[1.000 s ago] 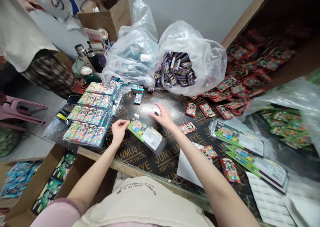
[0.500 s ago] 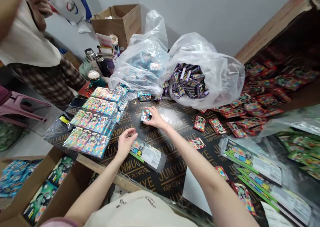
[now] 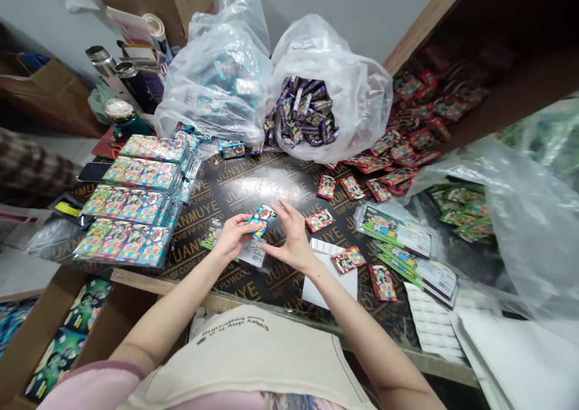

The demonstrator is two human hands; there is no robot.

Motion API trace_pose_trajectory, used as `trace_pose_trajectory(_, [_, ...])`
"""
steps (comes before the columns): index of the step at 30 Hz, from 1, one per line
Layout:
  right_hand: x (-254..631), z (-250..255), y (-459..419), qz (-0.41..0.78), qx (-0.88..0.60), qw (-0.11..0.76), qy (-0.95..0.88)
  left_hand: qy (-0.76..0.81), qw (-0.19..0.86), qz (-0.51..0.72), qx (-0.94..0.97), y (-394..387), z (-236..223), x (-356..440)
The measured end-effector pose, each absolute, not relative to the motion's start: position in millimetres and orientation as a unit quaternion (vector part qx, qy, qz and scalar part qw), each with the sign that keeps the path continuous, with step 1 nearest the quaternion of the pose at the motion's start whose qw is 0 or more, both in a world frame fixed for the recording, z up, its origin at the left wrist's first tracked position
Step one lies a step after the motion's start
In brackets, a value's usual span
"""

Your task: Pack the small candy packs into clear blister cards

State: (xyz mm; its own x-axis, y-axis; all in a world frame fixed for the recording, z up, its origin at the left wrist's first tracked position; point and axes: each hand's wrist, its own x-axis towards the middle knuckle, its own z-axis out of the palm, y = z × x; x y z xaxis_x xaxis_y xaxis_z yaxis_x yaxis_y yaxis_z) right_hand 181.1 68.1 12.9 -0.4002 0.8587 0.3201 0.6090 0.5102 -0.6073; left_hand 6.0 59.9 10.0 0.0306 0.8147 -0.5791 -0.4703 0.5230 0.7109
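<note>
Between the fingers and thumb of my left hand is a small blue candy packet with cartoon print. Close on its right is my right hand, thumb and fingers spread apart with nothing in them. Beneath the hands lies a clear plastic sleeve with a printed green and white card, partly covered by my left hand. Several red packets lie right of my right hand, the nearest a red packet. Layered stacks of filled packs stand to the left.
Plastic bags of blue packets and purple packets sit at the back. Red packets spill from a carton on the right. Printed sleeves lie nearer. Flasks and a phone are at left; an open box stands below.
My right hand has come back from the far side and opened. The blue packet is now in my left hand. The view has shifted right and down; the person at left is mostly out of sight.
</note>
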Motion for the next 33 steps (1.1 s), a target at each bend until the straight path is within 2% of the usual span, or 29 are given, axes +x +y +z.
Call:
trace_pose_trajectory(4, [181, 10, 51, 0.148, -0.487, 0.36, -0.782, 0.527, 0.656, 0.42, 0.34, 49, 10, 5])
trace_pose_trajectory(6, [193, 9, 47, 0.132, -0.507, 0.377, -0.763, 0.517, 0.562, 0.358, 0.538, 44, 8, -5])
trace_pose_trajectory(8, [208, 6, 42, 0.125, -0.521, 0.37, -0.759, 0.473, 0.437, 0.236, 0.728, 41, 2, -17])
trace_pose_trajectory(10, [221, 0, 35, 0.13, -0.521, 0.344, -0.77, 0.422, 0.337, 0.106, 0.835, 38, -5, -24])
trace_pose_trajectory(12, [227, -7, 27, 0.138, -0.514, 0.314, -0.786, 0.4, 0.28, 0.043, 0.871, 37, -13, -24])
trace_pose_trajectory(16, [226, -14, 13, 0.152, -0.511, 0.281, -0.798, 0.417, 0.246, 0.081, 0.872, 42, -17, -14])
trace_pose_trajectory(21, [226, -14, 16, 0.251, -0.452, 0.271, -0.812, 0.402, 0.265, 0.151, 0.863, 49, -10, -8])
trace_pose_trajectory(24, [229, -14, 24, 0.265, -0.423, 0.254, -0.828, 0.392, 0.267, 0.16, 0.866, 49, -10, -8])
trace_pose_trajectory(29, [224, -15, 27, 0.225, -0.497, 0.316, -0.776, 0.443, 0.261, 0.196, 0.835, 52, -12, -11])
trace_pose_trajectory(33, [219, -12, 36, 0.253, -0.488, 0.313, -0.774, 0.454, 0.254, 0.203, 0.83, 58, -15, -11])
